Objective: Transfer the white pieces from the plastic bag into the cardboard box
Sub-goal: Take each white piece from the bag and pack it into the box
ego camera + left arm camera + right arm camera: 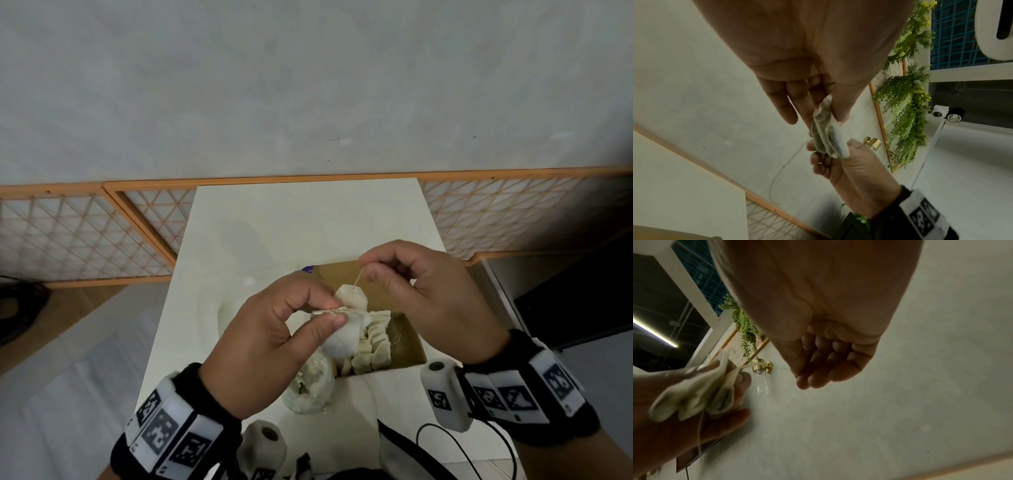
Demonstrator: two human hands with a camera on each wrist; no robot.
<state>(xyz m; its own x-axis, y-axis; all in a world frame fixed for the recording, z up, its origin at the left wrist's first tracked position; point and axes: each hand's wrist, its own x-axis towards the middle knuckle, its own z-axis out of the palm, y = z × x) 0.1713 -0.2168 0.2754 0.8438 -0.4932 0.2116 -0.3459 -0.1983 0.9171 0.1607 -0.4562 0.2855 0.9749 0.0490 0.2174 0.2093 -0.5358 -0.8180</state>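
Above the open cardboard box (416, 346), my left hand (337, 312) pinches a small bunch of white pieces (342, 337) between thumb and forefinger; loose thread is tangled round them. A thin string (359, 277) runs up from the top piece (354, 296) to my right hand (365, 269), which pinches it between thumb and forefinger. Several more white pieces (371, 346) lie inside the box. The clear plastic bag (312, 384) sits on the table by the box's near left corner, with pieces in it. In the left wrist view the held pieces (829, 138) hang edge-on between both hands.
The box and bag sit on a narrow white table (301, 219) against a grey wall. Orange lattice panels (85, 233) flank the table on both sides. A black cable (455, 442) loops at the near right edge. A brass wall lamp (761, 367) shows in the right wrist view.
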